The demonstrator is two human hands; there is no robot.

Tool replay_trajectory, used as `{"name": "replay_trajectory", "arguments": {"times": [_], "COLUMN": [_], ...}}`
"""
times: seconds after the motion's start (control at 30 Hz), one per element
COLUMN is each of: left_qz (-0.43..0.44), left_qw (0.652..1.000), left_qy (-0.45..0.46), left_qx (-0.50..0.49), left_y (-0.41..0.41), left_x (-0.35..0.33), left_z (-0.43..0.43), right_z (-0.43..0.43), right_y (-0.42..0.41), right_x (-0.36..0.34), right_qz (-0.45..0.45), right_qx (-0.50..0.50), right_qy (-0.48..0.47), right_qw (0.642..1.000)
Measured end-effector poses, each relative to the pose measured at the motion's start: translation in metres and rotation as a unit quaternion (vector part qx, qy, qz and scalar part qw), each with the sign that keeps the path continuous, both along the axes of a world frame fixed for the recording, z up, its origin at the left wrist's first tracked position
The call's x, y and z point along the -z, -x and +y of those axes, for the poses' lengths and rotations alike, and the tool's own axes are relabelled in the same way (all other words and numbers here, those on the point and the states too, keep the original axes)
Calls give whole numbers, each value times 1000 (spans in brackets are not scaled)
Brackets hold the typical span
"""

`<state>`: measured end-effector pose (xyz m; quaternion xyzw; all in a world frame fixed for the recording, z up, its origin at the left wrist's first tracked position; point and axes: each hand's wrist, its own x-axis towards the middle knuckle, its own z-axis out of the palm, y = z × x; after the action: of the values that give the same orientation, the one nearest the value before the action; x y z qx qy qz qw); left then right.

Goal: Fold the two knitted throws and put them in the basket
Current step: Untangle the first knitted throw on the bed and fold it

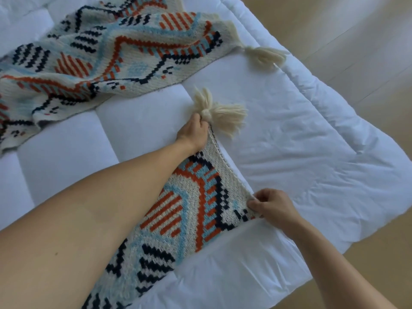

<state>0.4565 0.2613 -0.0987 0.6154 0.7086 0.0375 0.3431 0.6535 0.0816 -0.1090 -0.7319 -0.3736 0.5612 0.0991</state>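
A knitted throw [189, 210] in cream, orange, light blue and navy lies folded on the white quilt in front of me. My left hand [194, 132] grips its far corner right at a cream tassel [220, 117]. My right hand [272, 206] pinches the near end of the same short edge. A second throw [107, 52] with the same pattern lies loose and rumpled across the far left of the quilt, one cream tassel [263, 55] at its right corner. No basket is in view.
The white quilted comforter [312, 141] covers the surface, and its edge runs diagonally along the right. Beyond that edge is light wooden floor [367, 41].
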Motion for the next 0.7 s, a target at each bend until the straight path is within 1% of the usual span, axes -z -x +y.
{"name": "replay_trajectory", "arguments": {"times": [0.07, 0.17, 0.23, 0.27, 0.33, 0.37, 0.43, 0.5, 0.6, 0.63, 0.7], "left_qz": [-9, -14, 15, 39, 78, 81, 58, 44, 77, 85, 87], "left_qw": [999, 999, 999, 997, 994, 993, 993, 992, 986, 983, 983], "left_qy": [33, 20, -1, -2, 25, 40, 48, 11, -74, -89, -92], "left_qx": [9, 21, 46, 59, 67, 71, 96, 121, 130, 133, 134], "left_y": [5, 19, 34, 42, 55, 59, 59, 54, 47, 46, 44], "left_x": [3, -2, -4, -4, -4, -4, -3, -3, 4, 7, 13], "left_z": [-4, -13, -22, -26, -30, -30, -29, -28, -26, -26, -27], "right_z": [6, 17, 26, 31, 42, 46, 50, 49, 46, 46, 44], "right_y": [2, 7, 16, 22, 34, 40, 50, 52, 44, 42, 43], "right_x": [-2, -10, -17, -18, -18, -17, -14, -10, -4, -1, 4], "right_qz": [-25, -64, -66, -59, -62, -79, -122, -157, -206, -216, -225], "right_qx": [-36, -97, -137, -142, -149, -165, -217, -233, -189, -181, -177], "right_qy": [28, 36, 20, 8, -16, -35, -81, -121, -150, -151, -144], "right_qw": [999, 993, 988, 988, 987, 982, 965, 952, 948, 947, 947]}}
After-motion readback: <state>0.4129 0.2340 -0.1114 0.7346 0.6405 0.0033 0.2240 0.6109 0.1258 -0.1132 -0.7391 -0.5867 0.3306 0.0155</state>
